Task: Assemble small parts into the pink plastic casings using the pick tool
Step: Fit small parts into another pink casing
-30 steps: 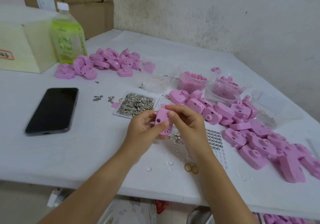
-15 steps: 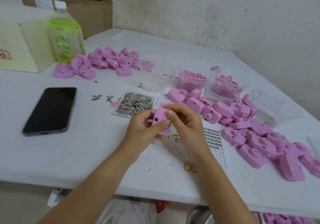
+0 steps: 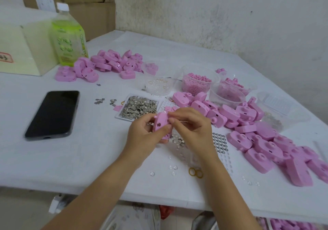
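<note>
Head view: left hand (image 3: 142, 137) grips pink casing (image 3: 161, 125), right hand (image 3: 191, 125) pinches its top edge; brace casing steady, press part squarely.

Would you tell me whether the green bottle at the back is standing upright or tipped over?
Upright: the green bottle stands on its base beside the cream box, white cap at the top.

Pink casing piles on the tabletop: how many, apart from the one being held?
2. The far-left pile lies beside the green bottle; the right-side pile runs from mid-table toward the near edge. Casings buried within may be hidden.
</note>
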